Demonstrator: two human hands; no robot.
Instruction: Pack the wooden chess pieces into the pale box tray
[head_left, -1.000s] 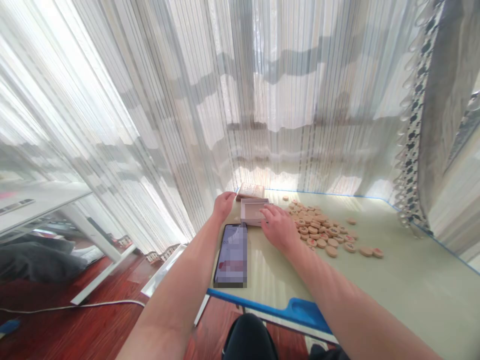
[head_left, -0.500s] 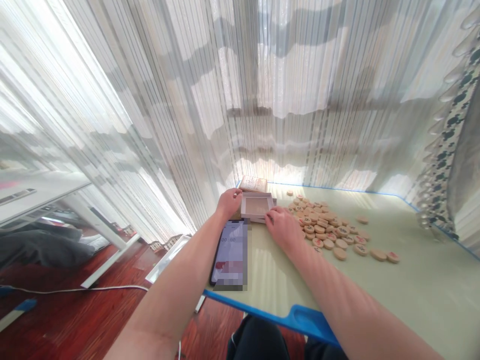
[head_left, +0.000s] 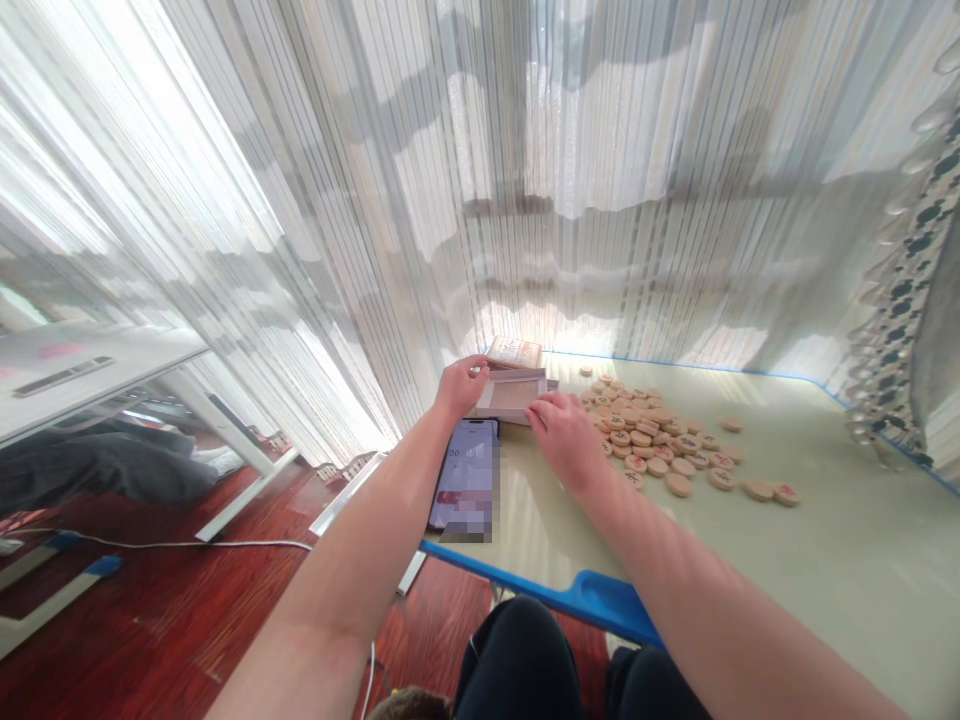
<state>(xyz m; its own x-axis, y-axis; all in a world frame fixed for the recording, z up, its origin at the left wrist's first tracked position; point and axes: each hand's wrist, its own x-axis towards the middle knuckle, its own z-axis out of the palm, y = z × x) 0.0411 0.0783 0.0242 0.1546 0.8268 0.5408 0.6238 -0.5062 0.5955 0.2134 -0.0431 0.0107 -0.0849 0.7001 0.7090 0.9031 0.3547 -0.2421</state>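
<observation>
A shallow, open cardboard box (head_left: 517, 394) with a pale inside sits at the far left of the table. My left hand (head_left: 460, 388) has its fingers curled in on the box's left edge. At the near right corner, my right hand (head_left: 564, 432) pinches the rim. Part of another flat box piece shows just behind the right corner. Round wooden xiangqi pieces (head_left: 651, 432) lie in a loose heap to the right of my right hand, some with red or black characters. A printed box (head_left: 514, 352) lies beyond the open one, against the curtain.
A phone (head_left: 466, 475) with a lit screen, partly blurred, lies below my left wrist. The pale table (head_left: 847, 560) has a blue edge with a recessed blue grip (head_left: 611, 592) in front. A sheer curtain (head_left: 570, 200) hangs behind. A white desk (head_left: 90, 375) stands at left.
The camera view has shifted slightly, so the table sits higher in the picture. Both hands stay at the box, which looks slightly more tilted now. The wooden pieces lie as before.
</observation>
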